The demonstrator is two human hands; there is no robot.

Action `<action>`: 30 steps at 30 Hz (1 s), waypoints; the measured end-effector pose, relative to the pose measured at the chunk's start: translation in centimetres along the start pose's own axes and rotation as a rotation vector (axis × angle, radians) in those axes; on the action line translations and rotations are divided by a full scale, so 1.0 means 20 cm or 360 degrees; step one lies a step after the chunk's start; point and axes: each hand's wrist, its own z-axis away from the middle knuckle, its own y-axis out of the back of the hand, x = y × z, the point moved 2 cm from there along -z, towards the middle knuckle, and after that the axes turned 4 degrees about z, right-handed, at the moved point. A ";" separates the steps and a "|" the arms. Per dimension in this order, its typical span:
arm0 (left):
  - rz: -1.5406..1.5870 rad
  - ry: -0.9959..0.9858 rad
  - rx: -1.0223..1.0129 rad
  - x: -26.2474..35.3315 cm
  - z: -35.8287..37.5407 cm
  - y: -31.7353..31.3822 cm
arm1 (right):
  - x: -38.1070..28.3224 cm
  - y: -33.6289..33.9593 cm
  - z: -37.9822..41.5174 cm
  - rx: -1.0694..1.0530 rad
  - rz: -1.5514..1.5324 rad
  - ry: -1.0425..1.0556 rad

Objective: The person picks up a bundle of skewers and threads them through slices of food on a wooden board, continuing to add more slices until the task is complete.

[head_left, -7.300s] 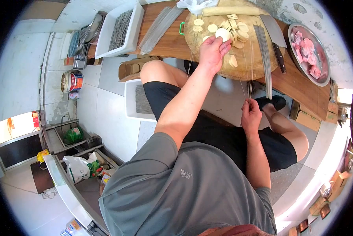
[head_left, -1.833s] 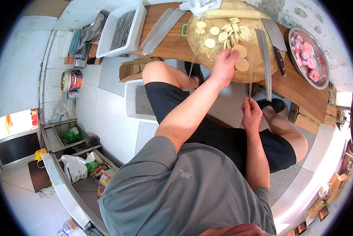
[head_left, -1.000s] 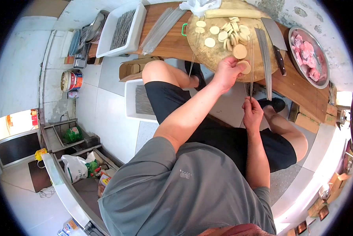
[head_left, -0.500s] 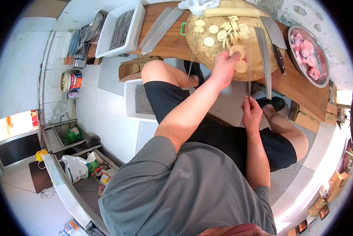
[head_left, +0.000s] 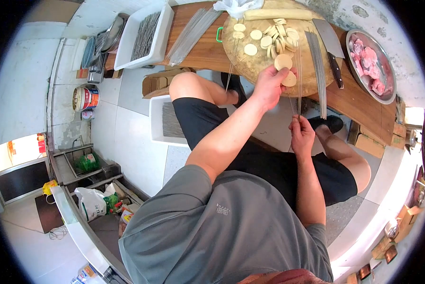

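Observation:
My left hand (head_left: 270,88) reaches over the near edge of a round wooden chopping board (head_left: 240,59), its thumb and fingers pinching round pale slices. One slice (head_left: 283,62) shows above the thumb and another (head_left: 289,80) beside the fingertips. My right hand (head_left: 302,135) is lower, closed round the bottom ends of several thin metal skewers (head_left: 300,90) pointing up toward the board. One skewer seems to run up to the lower slice; whether it pierces it is hard to see. More cut slices (head_left: 279,42) lie heaped on the board below a long pale roll (head_left: 278,14).
Right of the hands lie a skewer bundle (head_left: 315,66), a cleaver (head_left: 329,40) with a dark handle, and a metal bowl of raw meat (head_left: 368,61). At left are a white tub of skewers (head_left: 167,40) and bagged skewers (head_left: 193,35). Another white tub (head_left: 158,135) stands on the floor.
My left hand and the upper slice have shifted slightly left, and my fingers now reach over the lower slice's edge. My right hand stays almost where it was.

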 end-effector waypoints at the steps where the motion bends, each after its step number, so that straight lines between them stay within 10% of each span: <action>1: 0.0016 0.0004 0.0008 0.00 0.00 0.00 | 0.00 0.00 0.00 -0.0007 0.0017 -0.0049; 30: -0.0010 -0.0029 0.0037 0.09 -0.07 0.09 | -0.07 0.01 0.00 0.0073 0.0517 0.0363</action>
